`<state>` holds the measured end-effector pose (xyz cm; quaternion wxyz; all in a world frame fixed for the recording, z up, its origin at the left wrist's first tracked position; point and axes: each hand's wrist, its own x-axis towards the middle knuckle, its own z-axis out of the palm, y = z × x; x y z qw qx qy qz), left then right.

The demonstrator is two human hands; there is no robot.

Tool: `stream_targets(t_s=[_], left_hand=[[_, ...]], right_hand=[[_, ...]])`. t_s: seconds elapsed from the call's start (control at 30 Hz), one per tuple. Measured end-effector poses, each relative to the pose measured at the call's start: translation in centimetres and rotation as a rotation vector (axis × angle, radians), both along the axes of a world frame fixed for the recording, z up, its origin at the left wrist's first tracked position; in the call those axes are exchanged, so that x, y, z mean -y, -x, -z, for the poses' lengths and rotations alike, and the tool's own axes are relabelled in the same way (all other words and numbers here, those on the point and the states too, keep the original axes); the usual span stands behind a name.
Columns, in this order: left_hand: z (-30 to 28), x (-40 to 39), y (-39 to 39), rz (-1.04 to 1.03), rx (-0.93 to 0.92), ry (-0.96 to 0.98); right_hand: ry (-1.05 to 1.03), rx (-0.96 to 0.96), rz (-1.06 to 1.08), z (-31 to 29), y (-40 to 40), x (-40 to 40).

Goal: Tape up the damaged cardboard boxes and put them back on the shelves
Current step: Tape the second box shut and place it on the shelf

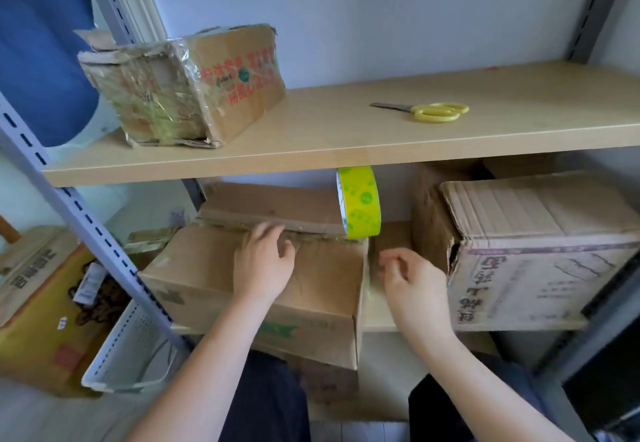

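Observation:
A brown cardboard box [207, 268] sits on the lower shelf [377, 313], its front hanging over the edge. My left hand [265, 265] rests on its top, fingers spread at the rough seam between the flaps. My right hand [412, 282] hovers just right of the box with fingers loosely curled and nothing in it. A yellow-green tape roll [362, 206] hangs from the front edge of the upper shelf [346, 143], just above the box's back right corner. A second box [194, 84], wrapped in clear tape, stands on the upper shelf at left.
Yellow-handled scissors [436, 112] lie on the upper shelf at right. A large torn box [536, 251] fills the lower shelf's right side. A grey slotted upright [79, 213] runs down the left. On the floor stand a white basket [128, 348] and a yellow carton [34, 320].

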<state>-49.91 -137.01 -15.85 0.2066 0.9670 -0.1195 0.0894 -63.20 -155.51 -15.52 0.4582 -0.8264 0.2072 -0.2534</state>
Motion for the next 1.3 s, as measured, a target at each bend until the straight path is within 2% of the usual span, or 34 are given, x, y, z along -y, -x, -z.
stream_targets(t_s=[0.07,0.17,0.27,0.37,0.57,0.67,0.87,1.0,1.1,1.2,1.23,1.3], left_hand=[[0.7,-1.0,-1.3,0.047,-0.063,-0.089],[1.1,-3.6,-3.6,0.031,-0.058,-0.187],[0.9,-6.7,-5.9,-0.163,-0.063,-0.281],[0.5,-9.2,-7.5,-0.371,-0.124,-0.242],[-0.8,-11.1,-9.4,-0.547,-0.14,-0.283],[-0.2,-11.6,-10.1,-0.503,-0.186,-0.175],[1.5,-8.9,-11.8,-0.374,-0.315,-0.114],[1.5,-9.3,-12.2,-0.303,-0.403,0.086],[1.4,-9.1,-11.7,-0.308,-0.373,0.067],[1.6,-8.9,-11.3,-0.302,-0.356,0.016],[1.8,-9.0,-11.2,-0.293,-0.353,0.02],[2.0,-9.2,-11.2,-0.277,-0.352,0.048]], right_hand=[[-0.106,-0.242,-0.062,1.4,-2.8,-1.5],[-0.208,-0.403,-0.083,1.8,-7.7,-2.6],[-0.133,-0.446,-0.055,2.4,-11.0,-2.4],[-0.092,-0.459,-0.106,2.6,-11.9,-1.1],[-0.091,-0.477,-0.158,1.5,-11.3,2.0],[-0.011,-0.527,-0.142,0.8,-11.6,4.2],[0.202,-0.551,-0.013,1.8,-12.4,5.3],[0.271,-0.599,-0.086,1.5,-13.4,5.9],[0.268,-0.627,-0.041,1.6,-13.2,5.3],[0.538,-0.693,0.022,1.7,-12.3,3.4],[0.621,-0.682,-0.014,1.6,-12.4,2.2],[0.629,-0.602,-0.12,1.8,-13.4,-0.7]])
